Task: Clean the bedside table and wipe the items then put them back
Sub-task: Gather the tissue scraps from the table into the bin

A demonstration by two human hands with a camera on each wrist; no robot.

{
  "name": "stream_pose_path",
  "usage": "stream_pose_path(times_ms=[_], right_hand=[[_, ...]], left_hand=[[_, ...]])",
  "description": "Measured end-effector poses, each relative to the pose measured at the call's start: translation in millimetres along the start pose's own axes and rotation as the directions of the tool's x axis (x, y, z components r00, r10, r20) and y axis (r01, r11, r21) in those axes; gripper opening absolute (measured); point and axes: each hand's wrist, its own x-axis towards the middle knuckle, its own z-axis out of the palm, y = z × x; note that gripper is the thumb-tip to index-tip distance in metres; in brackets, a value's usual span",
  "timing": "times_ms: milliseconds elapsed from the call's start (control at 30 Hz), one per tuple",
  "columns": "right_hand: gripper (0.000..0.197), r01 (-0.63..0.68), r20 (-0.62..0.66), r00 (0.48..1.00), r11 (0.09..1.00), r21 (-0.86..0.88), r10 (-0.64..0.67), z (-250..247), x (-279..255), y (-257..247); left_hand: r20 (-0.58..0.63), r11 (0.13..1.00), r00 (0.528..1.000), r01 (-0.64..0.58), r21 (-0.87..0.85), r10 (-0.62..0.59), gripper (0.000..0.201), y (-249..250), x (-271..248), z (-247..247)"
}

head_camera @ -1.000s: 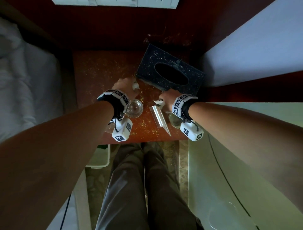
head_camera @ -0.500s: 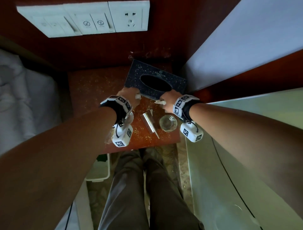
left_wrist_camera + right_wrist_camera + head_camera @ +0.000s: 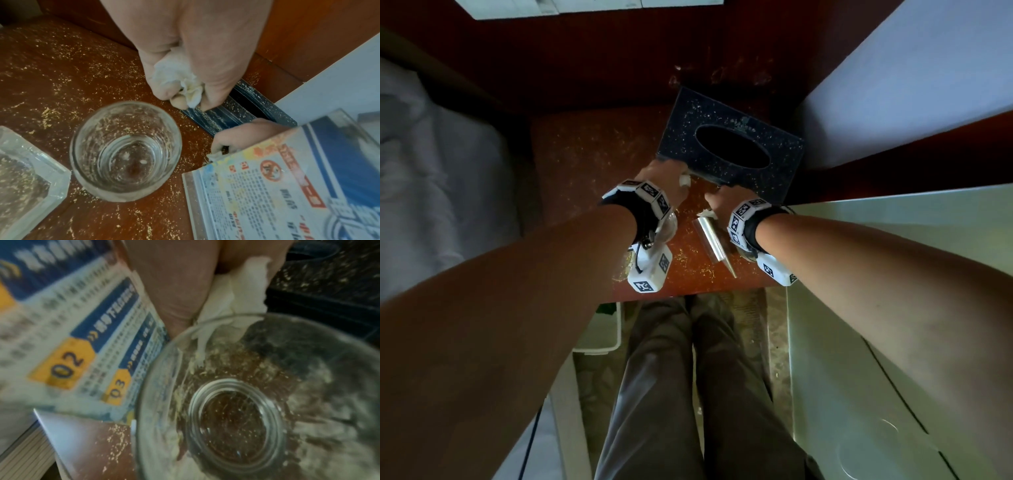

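Both hands were at the near edge of the dark tissue box [image 3: 729,150], which stood at the back right of the crumb-strewn bedside table [image 3: 585,154], close to the wall. The left hand [image 3: 666,178] had its fingers curled round a wad of white tissue [image 3: 180,84], and its fingertips pinched the box's near corner, so the tissue seemingly stayed ready for wiping while the hand steadied or lifted the box. The right hand [image 3: 719,202] also clutched a crumpled tissue [image 3: 236,293] in curled fingers, right against the box's near edge; whether it actually gripped the box could not be told from these views. Taking the box from both ends probably made sense because it was wide and speckled with crumbs, so tilting it one-handed could have spilled grit back onto the wood. Two dusty drinking glasses sat upright on the table, one glass [image 3: 125,151] beneath the left wrist and a second glass [image 3: 257,395] beneath the right. A printed card in a clear stand [image 3: 287,186] stood between them, and a clear block [image 3: 26,170] lay at the far left. All of it seemed still unwiped, as crumbs covered everything.
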Motion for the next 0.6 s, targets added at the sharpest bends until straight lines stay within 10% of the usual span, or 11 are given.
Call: stream_pose_path(times_ms=[600], right_hand=[[0.018, -0.025, -0.051, 0.998, 0.998, 0.054, 0.028, -34.8, -34.3, 7.7]], left_hand=[[0.079, 0.997, 0.996, 0.027, 0.077, -0.033, 0.046, -6.3, -23.9, -27.8]])
